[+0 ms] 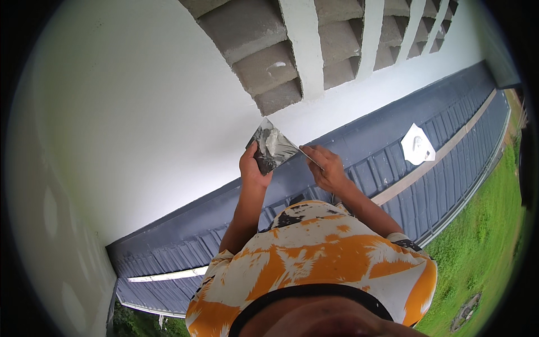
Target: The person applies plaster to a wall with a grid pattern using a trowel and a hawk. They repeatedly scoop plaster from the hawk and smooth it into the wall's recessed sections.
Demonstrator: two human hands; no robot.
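My left hand (252, 170) grips a square dark plate (266, 162) by its near left side, thumb on top. A lump of whitish putty (272, 142) sits on the plate, with streaks smeared around it. At the plate's right corner, my right hand (330, 169) is closed around a thin tool (312, 158) that looks like a putty knife seen edge-on. Its tip is at or very near the plate's edge; contact is unclear. Beyond the plate rises a white wall (151, 112) with recessed grey openings (264, 70).
Dark grey metal roofing (443, 146) runs along the wall's foot, crossed by a wooden strip (415, 171). A white sheet with a smear (418, 145) lies on it at right. Past the roof edge is grass (477, 236). Another wall (56, 224) stands at left.
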